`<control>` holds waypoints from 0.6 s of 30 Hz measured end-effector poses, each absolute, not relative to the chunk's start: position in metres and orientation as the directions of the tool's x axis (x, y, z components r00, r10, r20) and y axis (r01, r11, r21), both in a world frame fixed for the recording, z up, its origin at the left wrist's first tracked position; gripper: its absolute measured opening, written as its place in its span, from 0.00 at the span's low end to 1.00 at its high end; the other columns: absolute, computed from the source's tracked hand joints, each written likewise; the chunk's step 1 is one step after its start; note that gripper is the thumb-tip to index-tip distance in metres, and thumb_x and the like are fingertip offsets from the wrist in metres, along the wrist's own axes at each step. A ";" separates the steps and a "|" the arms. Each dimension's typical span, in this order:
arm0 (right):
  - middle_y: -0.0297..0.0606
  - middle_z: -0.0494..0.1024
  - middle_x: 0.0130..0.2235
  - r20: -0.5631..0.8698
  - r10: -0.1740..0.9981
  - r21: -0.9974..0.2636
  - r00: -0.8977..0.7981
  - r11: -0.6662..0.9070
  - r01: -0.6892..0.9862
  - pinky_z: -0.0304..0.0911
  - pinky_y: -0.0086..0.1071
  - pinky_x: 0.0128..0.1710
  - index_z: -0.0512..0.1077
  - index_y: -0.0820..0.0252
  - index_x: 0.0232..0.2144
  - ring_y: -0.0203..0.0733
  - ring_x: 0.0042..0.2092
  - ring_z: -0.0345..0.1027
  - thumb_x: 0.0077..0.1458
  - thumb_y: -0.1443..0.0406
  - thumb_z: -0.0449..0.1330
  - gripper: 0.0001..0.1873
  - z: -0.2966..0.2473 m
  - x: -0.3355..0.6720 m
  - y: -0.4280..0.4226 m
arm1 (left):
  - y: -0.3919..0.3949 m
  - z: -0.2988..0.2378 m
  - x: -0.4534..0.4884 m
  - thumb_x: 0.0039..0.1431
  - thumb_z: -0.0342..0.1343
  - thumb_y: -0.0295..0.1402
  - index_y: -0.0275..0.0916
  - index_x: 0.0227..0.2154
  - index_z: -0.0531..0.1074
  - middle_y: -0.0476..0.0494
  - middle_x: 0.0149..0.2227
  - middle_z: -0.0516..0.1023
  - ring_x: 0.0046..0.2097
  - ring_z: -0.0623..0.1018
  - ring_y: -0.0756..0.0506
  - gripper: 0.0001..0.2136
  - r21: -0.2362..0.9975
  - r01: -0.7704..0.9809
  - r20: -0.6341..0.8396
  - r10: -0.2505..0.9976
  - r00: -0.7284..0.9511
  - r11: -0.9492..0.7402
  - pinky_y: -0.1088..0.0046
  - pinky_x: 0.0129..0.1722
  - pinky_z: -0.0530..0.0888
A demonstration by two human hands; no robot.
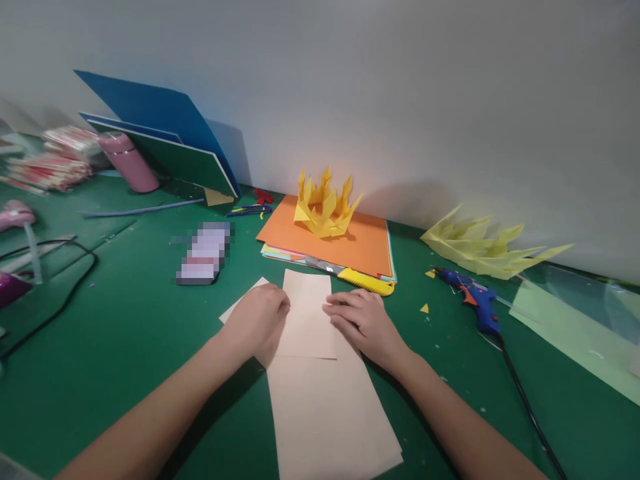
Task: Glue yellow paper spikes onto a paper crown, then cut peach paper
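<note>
A small cream sheet of paper (307,320) lies in front of me, over the upper part of longer cream sheets (325,413). My left hand (260,317) has its fingers curled together at the small sheet's left edge, pinching it. Another pale corner of paper (245,300) sticks out beyond that hand. At the right edge of the small sheet rests my right hand (363,323), its fingers stretched out and slightly apart. A utility knife (367,280) with a yellow handle lies just beyond both hands.
A folded yellow paper crown (325,213) sits on a stack of coloured paper (280,233). To the right are a blue glue gun (475,300), a pale yellow folded paper piece (490,250) and light green paper (575,340). A phone (205,253) and pink bottle (130,163) stand left.
</note>
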State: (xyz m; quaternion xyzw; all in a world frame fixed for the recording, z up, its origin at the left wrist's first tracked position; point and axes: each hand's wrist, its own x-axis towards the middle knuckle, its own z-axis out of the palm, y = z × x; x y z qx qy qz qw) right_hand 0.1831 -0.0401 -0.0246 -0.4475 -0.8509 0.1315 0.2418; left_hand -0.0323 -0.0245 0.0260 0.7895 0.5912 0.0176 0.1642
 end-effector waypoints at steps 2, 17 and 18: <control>0.37 0.78 0.45 0.346 0.816 -0.434 -0.462 0.576 0.693 0.53 0.41 0.41 0.76 0.52 0.40 0.44 0.42 0.65 0.62 0.61 0.50 0.14 -0.029 0.183 -0.037 | -0.024 0.026 -0.032 0.55 0.46 0.22 0.36 0.28 0.78 0.41 0.35 0.80 0.38 0.77 0.45 0.14 0.287 0.925 -0.159 0.940 0.303 -0.250 0.72 0.38 0.70; 0.38 0.75 0.49 0.148 0.855 -0.468 -0.498 0.504 0.726 0.54 0.46 0.46 0.74 0.49 0.42 0.50 0.48 0.63 0.48 0.51 0.63 0.19 -0.011 0.185 -0.036 | -0.024 0.030 -0.034 0.55 0.48 0.23 0.35 0.31 0.78 0.41 0.35 0.80 0.38 0.77 0.44 0.13 0.315 0.922 -0.188 0.937 0.293 -0.225 0.71 0.38 0.69; 0.38 0.73 0.51 0.123 0.847 -0.460 -0.517 0.510 0.727 0.54 0.47 0.47 0.73 0.49 0.44 0.51 0.49 0.62 0.45 0.49 0.64 0.24 -0.010 0.186 -0.037 | -0.024 0.030 -0.034 0.55 0.48 0.23 0.36 0.31 0.78 0.41 0.35 0.80 0.38 0.77 0.44 0.12 0.317 0.921 -0.186 0.938 0.293 -0.225 0.71 0.38 0.69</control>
